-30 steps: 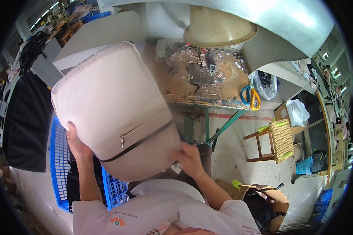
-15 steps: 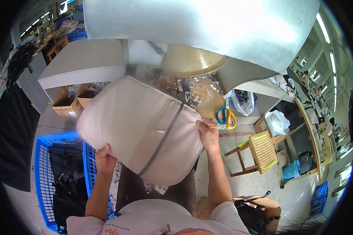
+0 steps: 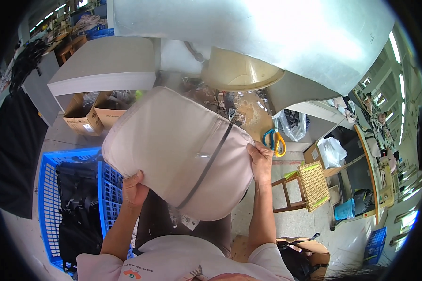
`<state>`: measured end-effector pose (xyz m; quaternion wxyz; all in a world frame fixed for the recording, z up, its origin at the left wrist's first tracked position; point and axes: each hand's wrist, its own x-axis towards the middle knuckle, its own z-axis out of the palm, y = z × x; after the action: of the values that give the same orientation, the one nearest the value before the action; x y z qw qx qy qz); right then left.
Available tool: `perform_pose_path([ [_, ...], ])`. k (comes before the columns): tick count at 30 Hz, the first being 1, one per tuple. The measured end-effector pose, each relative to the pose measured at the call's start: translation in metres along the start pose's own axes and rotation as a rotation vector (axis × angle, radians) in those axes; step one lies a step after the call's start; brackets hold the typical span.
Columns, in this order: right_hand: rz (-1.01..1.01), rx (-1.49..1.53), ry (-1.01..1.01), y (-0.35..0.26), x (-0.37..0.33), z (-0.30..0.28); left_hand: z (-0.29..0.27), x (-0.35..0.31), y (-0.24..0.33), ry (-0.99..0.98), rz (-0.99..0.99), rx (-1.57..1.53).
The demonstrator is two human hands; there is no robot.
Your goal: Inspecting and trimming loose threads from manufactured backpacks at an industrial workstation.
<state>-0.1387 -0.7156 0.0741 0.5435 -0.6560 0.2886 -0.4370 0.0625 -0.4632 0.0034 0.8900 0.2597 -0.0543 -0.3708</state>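
Note:
A pale pinkish fabric panel [image 3: 173,145] with rounded corners hangs spread out over my lap. A dark grey strip [image 3: 205,168] runs across it at a slant, with a small light mark beside it. My left hand [image 3: 134,189] is closed on the panel's lower left edge, thumb on top. At the right corner my right hand [image 3: 262,161] grips the edge the same way. Both hands' other fingers are largely hidden behind the fabric.
Ahead stands a machine with a big metal cover [image 3: 248,23] and a beige round part [image 3: 244,68]. Scissors [image 3: 276,140] with blue and orange handles are at the worktop's right. A blue crate [image 3: 101,196] with black pieces stands left, a woven stool [image 3: 313,186] right.
The panel and both hands have shifted slightly to the right in view, as has the machine. My grip on the fabric looks the same.

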Motion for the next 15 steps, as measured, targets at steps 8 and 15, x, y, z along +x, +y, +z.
perform_pose_path([
  [8,-0.031,0.02,0.089,-0.002,-0.013,-0.018,0.011,-0.007,-0.014,-0.067,-0.036,0.01],
  [15,0.005,-0.022,0.055,0.002,-0.02,-0.033,0.011,-0.015,-0.019,-0.089,-0.029,-0.01],
])
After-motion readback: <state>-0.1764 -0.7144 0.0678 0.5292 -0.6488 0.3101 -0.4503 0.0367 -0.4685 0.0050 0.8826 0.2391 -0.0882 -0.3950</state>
